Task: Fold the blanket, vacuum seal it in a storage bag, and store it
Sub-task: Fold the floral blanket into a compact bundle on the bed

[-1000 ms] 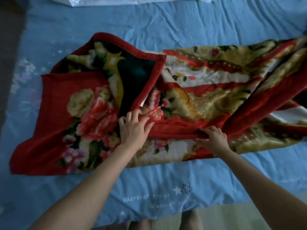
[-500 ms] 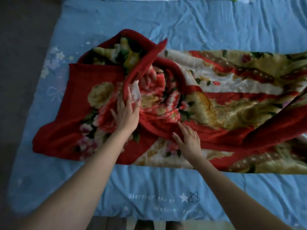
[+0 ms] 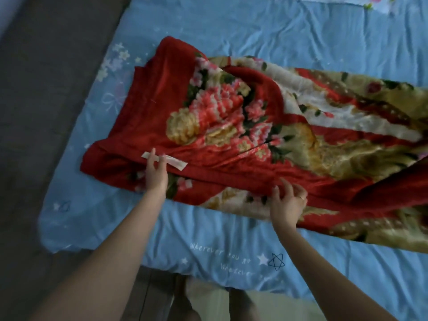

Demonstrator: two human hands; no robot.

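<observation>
Red floral blanket (image 3: 266, 140) spread on a blue-sheeted bed (image 3: 231, 42) — grey floor at nine o'clock.
Left hand (image 3: 155, 176) rests flat, fingers straight, over a white label (image 3: 174, 162); right hand (image 3: 288, 205), at five o'clock, hovers loosely curled — holding nothing.

blanket (image 3: 231, 126) flat on blue sheet (image 3: 231, 31) | left hand (image 3: 155, 174) on its label (image 3: 172, 161) | right hand (image 3: 288, 203) loose at front edge

Bare blue sheet (image 3: 231, 38) lies open beyond the blanket (image 3: 231, 117).
</observation>
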